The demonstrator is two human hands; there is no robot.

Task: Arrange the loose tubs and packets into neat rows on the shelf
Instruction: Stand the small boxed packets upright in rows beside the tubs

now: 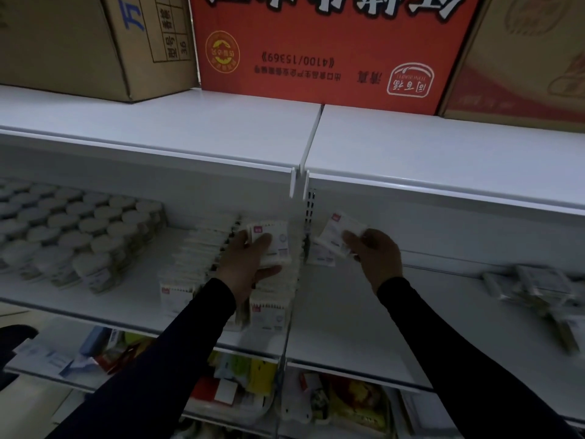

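White tubs (79,229) already stand in rows on the shelf (364,318), while both hands, left (250,264) and right (376,258), each grasp 1 loose packet, so packet rows (196,267) remain unfinished

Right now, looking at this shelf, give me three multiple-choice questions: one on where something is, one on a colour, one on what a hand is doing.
1. Where do the tubs stand?
A. left of the packet rows
B. on the top shelf
C. right of the divider

2. What colour is the middle box on the top shelf?
A. blue
B. red
C. green

3. What is the right hand doing?
A. resting flat on the shelf
B. hanging idle
C. holding a packet

Answers:
1 A: the tubs sit in rows at the left of the middle shelf, with the packet rows to their right.
2 B: the box with white print between two brown cartons is red.
3 C: its fingers grip a white packet just right of the divider, while the left hand holds another packet.
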